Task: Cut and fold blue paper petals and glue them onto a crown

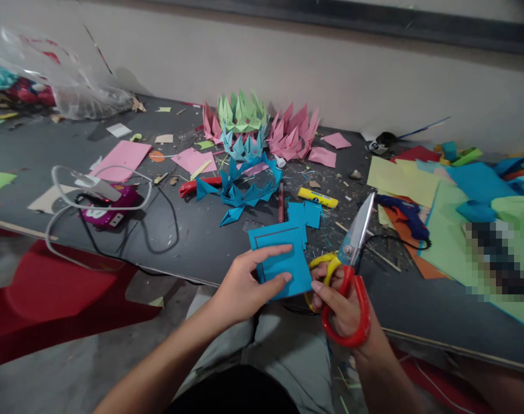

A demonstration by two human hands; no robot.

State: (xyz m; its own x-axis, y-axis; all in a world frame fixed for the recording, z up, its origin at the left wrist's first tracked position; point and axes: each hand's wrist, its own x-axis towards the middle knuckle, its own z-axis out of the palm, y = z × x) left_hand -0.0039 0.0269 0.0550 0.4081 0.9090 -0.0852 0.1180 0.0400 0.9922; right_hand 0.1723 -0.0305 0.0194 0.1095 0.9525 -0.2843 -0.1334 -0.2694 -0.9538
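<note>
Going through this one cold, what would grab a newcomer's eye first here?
Probably the big scissors with one red and one yellow handle, in the right hand, beside the bright blue paper in the left hand. Next, the spiky green paper crown among pink and light-blue ones near the wall, with a darker blue spiky piece in front. Off to the left, a purple power adapter stands out.

dark table (192, 244) | pink crown (291, 138) | yellow glue stick (317, 197) | plastic bag (87, 98)
</note>
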